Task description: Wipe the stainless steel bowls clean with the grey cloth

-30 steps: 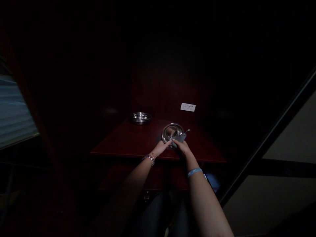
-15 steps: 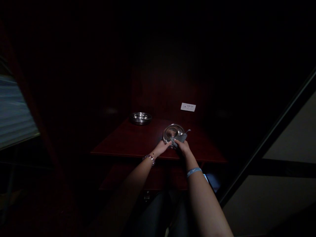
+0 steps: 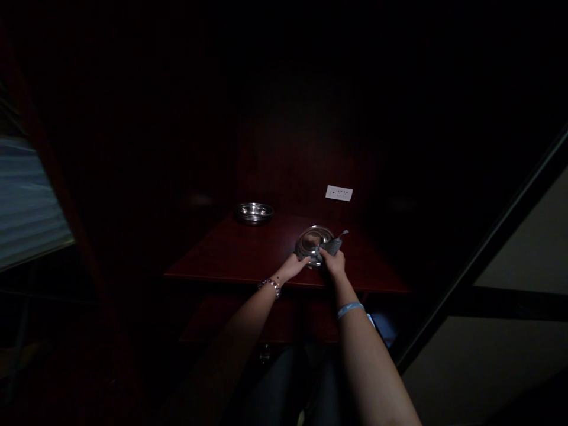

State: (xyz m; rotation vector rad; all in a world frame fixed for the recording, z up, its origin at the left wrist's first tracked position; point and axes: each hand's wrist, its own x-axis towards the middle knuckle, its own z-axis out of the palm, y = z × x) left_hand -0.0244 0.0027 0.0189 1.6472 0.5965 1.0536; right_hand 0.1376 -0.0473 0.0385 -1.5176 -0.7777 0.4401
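Note:
A shiny metal bowl (image 3: 310, 238) is above the front part of a dark red tabletop (image 3: 248, 254). My left hand (image 3: 294, 266) grips its near left rim, thumb on top and fingers underneath. A grey cloth (image 3: 331, 246) is bunched in my right hand (image 3: 333, 260), which presses it against the bowl's near right rim. The cloth's loose end sticks out to the right. Further back on the left stand some stacked metal bowls (image 3: 253, 214), touched by neither hand.
A white socket plate (image 3: 339, 193) is on the back panel. Beneath the tabletop is a lower shelf (image 3: 213, 322). A lit phone-like object (image 3: 370, 320) shows beside my right forearm. Slatted blinds (image 3: 31, 201) are at the far left.
My right hand has moved slightly right with the cloth, away from my left thumb. The bowl sits slightly further right and lower in the view.

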